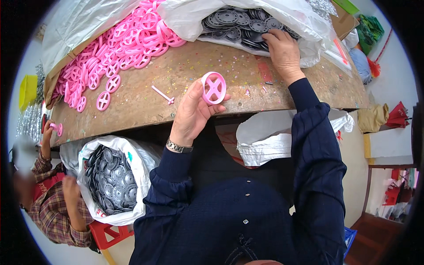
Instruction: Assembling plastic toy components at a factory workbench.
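Note:
My left hand (193,110) holds up a pink plastic wheel ring (214,88) with a cross of spokes, above the table's front edge. The fingers are closed round its lower left side. My right hand (285,52) is over a pile of dark grey ribbed discs (227,18) in an opened white sack (185,15) at the back. Its fingers are bent and held together, with their tips down among the discs. What they grip there is hidden.
Many pink wheel rings (148,22) spill from another sack at back left. A pink stick (162,94) lies on the brown table (145,99). Left of my lap stands a white sack (143,170) of grey discs. Beyond it, a person in a checked shirt (62,216) holds a pink piece.

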Demonstrator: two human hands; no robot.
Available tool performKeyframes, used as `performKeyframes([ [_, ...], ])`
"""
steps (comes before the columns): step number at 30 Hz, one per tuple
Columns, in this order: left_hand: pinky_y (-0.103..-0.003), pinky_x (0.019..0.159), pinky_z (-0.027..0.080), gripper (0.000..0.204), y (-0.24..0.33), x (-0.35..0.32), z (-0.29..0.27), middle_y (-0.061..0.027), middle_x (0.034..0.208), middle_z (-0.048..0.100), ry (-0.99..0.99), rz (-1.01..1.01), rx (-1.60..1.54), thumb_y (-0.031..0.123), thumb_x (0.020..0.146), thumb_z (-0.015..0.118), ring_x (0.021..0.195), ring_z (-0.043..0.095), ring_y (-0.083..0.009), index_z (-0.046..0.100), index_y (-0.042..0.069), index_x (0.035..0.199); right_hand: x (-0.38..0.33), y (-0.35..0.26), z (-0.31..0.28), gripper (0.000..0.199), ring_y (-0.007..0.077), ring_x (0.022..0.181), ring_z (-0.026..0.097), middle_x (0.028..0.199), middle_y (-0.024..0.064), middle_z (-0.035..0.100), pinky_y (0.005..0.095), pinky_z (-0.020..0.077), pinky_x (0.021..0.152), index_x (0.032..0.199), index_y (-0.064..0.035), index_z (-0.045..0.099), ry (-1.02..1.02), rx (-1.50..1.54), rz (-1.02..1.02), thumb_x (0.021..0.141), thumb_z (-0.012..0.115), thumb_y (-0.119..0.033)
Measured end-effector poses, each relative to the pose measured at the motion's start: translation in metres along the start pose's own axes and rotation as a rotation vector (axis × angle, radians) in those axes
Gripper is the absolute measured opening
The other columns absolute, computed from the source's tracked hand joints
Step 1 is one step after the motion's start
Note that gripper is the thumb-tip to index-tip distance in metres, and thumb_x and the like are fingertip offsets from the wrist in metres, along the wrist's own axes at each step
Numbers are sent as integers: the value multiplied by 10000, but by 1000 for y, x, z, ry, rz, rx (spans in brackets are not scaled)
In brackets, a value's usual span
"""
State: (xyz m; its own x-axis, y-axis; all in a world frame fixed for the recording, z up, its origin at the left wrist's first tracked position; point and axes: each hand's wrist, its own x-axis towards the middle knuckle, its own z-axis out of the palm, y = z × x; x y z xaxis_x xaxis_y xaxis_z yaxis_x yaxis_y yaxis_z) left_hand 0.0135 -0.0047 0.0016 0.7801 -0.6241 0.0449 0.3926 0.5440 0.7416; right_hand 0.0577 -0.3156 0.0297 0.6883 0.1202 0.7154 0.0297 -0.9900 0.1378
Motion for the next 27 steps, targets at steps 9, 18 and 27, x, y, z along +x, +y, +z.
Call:
performKeyframes([
  [9, -369, 809, 590, 512, -1, -1, 11, -161, 1206, 624, -8, -70, -44, 413, 1044, 449, 1055, 668, -306, 472, 3, 1351, -6, -20, -31, 119, 313, 886, 662, 999, 64, 684, 389, 528, 751, 988, -98, 682, 120, 397, 56, 874, 656, -78],
  [18, -425, 847, 595, 508, -5, 2, 20, -206, 1218, 624, -102, -175, -189, 393, 1075, 330, 1041, 674, -357, 472, -17, 1340, -53, -95, -102, 267, 288, 917, 666, 1049, 93, 700, 366, 518, 784, 999, -62, 707, 131, 687, -80, 757, 687, 50],
  [27, -356, 829, 610, 360, -12, -9, 37, -121, 1202, 623, -5, -60, 137, 167, 1020, 532, 1035, 672, -238, 482, 16, 1343, -80, -115, -109, 332, 297, 998, 656, 1095, 97, 697, 381, 515, 837, 1030, -63, 707, 63, 714, -85, 732, 651, 72],
])
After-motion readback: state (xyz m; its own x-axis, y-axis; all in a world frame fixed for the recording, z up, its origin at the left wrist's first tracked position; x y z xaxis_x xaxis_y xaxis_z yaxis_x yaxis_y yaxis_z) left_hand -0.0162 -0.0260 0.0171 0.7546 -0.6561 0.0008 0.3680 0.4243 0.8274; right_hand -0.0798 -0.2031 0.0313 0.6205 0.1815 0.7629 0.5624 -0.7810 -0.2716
